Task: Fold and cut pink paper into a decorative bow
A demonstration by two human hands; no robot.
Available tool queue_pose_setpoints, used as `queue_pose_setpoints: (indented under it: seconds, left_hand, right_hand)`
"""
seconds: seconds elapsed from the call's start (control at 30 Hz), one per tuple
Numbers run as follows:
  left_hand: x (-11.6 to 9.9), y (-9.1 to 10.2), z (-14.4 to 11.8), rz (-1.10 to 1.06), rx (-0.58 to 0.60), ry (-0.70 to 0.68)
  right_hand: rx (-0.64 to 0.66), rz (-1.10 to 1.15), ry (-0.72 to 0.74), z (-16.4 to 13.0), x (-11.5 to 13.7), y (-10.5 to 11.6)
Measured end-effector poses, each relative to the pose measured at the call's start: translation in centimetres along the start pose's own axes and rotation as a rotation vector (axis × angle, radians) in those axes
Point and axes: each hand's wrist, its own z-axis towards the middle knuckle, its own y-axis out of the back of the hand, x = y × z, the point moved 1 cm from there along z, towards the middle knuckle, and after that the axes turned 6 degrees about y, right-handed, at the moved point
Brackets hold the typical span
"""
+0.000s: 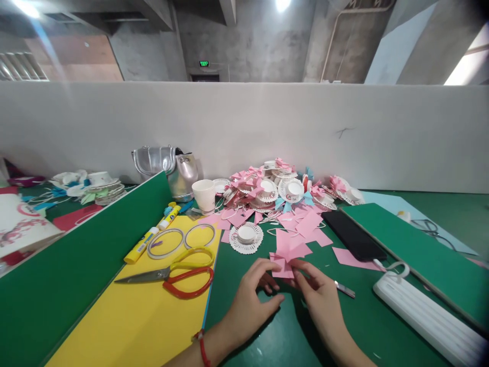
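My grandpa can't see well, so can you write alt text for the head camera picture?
A person's right hand pinches pink paper, with the left hand at its edge, over a green table. Scissors with red and yellow handles lie on a yellow sheet to the left; white and pink paper crafts are piled beyond.

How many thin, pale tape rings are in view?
2, both on the yellow paper: the left ring beside a yellow glue stick, the right ring beyond metal-bladed scissors. Others may be hidden.
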Motion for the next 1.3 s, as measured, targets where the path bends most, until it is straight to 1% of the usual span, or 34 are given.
queue_pose_setpoints:
  seconds: [0.1,0.17,0.3,0.43,0.5,0.6,0.73,0.9,1.13,1.23,1.3]
  left_hand:
    - [0.07,0.23,0.22,-0.119,-0.078,0.047]
    - [0.13,0.36,0.32,-0.176,-0.100,0.081]
    - [0.12,0.54,0.42,-0.230,-0.130,0.108]
    - [0.00,0.69,0.50,-0.272,-0.218,0.114]
    - [-0.02,0.74,0.52,-0.293,-0.255,0.125]
    - [-0.03,0.76,0.49,-0.290,-0.275,0.144]
    - [-0.03,0.81,0.51,-0.291,-0.285,0.161]
    - [-0.15,0.89,0.61,-0.293,-0.311,0.176]
    - [-0.20,0.70,0.30,-0.230,-0.397,0.143]
    - [-0.06,0.53,0.29,-0.232,-0.399,0.142]
    - [-0.04,0.40,0.32,-0.247,-0.390,0.148]
  right_hand:
    - [0.050,-0.049,0.015,-0.29,-0.05,-0.23]
    - [0.082,-0.082,0.019,-0.50,0.01,-0.39]
    - [0.137,-0.113,0.042,-0.72,0.42,-0.61]
    - [0.144,-0.184,0.076,-0.69,0.45,-0.54]
    - [0.155,-0.183,0.054,-0.65,0.31,-0.51]
    - [0.173,-0.135,-0.022,-0.55,0.27,-0.55]
    - [0.155,-0.088,-0.084,-0.35,0.58,-0.71]
    - [0.145,-0.030,-0.074,-0.28,0.71,-0.77]
    - [0.140,-0.143,-0.031,-0.30,0.63,-0.50]
    - [0.113,-0.187,-0.041,-0.31,0.40,-0.31]
    - [0.094,-0.174,-0.040,-0.35,0.30,-0.25]
